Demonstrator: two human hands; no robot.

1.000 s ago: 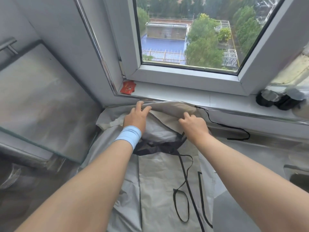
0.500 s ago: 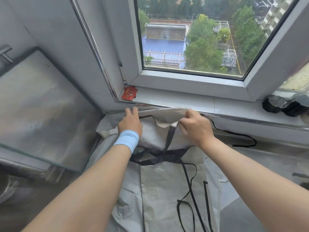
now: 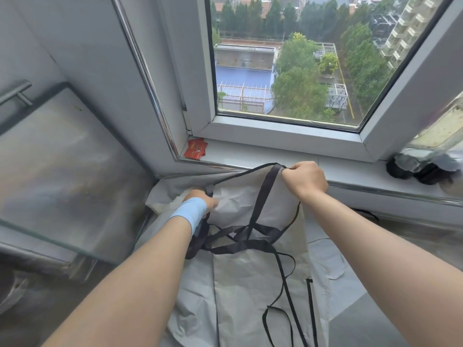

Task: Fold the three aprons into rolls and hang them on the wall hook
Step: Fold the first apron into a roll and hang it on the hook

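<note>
Below window sill (image 3: 250,152), right hand (image 3: 304,181) pinched apron (image 3: 250,206) far corner aloft, left hand (image 3: 200,201) gripped opposite corner lower down, cloth's length running back toward the person.

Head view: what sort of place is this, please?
Likely a kitchen or utility corner in a high-floor flat: the window looks down on rooftops and trees, and a grey countertop under the white sill carries the apron.
</note>
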